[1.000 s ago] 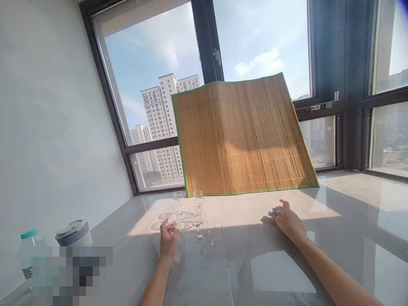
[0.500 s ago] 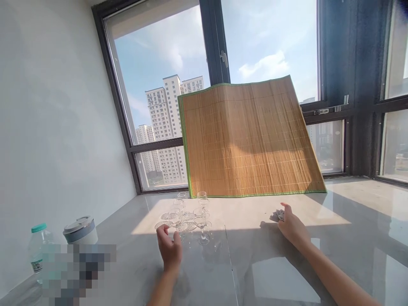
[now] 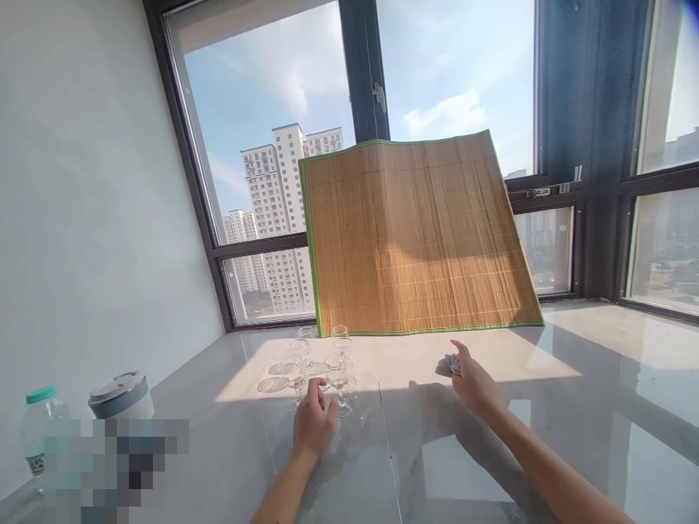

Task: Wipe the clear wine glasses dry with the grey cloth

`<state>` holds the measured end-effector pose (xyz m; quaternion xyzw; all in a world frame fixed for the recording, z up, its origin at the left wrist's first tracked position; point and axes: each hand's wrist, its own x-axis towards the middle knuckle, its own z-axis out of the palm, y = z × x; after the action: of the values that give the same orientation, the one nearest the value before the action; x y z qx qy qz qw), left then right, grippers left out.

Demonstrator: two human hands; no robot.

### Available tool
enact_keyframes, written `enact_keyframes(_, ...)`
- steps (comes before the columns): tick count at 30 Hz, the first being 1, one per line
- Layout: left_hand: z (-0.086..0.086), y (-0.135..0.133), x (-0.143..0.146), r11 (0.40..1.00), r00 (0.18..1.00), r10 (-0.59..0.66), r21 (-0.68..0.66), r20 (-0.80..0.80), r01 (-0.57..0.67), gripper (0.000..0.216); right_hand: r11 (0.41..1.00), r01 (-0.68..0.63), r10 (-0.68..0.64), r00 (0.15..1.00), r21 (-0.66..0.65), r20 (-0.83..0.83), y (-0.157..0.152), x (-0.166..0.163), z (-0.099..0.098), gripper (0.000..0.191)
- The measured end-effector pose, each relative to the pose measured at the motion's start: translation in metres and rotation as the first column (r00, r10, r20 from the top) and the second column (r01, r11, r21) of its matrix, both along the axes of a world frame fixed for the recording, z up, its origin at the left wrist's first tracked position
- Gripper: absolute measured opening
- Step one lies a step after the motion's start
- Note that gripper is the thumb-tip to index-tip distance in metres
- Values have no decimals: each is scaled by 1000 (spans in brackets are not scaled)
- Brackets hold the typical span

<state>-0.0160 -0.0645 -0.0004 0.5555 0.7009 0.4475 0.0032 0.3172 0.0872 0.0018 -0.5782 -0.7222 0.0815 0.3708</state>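
Glasses [image 3: 320, 364]: small stemmed cluster, lower centre of frame, on table [image 3: 601, 393]. Left hand [image 3: 314, 423] is at the nearest one with fingers curled; gripping or only touching, cannot tell. Right hand [image 3: 474, 382] is pinched on cloth [image 3: 448, 364], right of centre.

Judged: glass light, thin, slick, breakable. Take by bowl or stem; neighbours crowd close.

Mat [image 3: 415, 233] leans behind. Bottle [image 3: 38, 426] and cup [image 3: 120, 397] lower left.
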Motion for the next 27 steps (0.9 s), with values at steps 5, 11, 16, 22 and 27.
enact_keyframes(5, -1, 9, -3, 991, 999, -18, -135, -36, 12, 42, 934, -220, 247, 967, 283, -64, -48, -46, 26, 69)
enact_keyframes(11, -3, 17, -9, 959, 997, -10, -283, -80, -13, 49, 563, -434, 546, 834, 703, 77, -117, -93, 75, 69)
enact_keyframes(16, 0, 19, -10, 931, 995, -16, -364, -101, -22, 53, 365, -320, 673, 740, 875, -10, -166, -107, 113, 70)
enact_keyframes(22, 4, 19, -6, 909, 994, -13, -414, -111, -34, 55, 428, -243, 644, 758, 871, -105, -141, -119, 112, 65)
enact_keyframes(27, 5, 17, -4, 897, 992, -33, -441, -123, -25, 54, 764, -160, 379, 895, 625, -233, -75, -126, 57, 64)
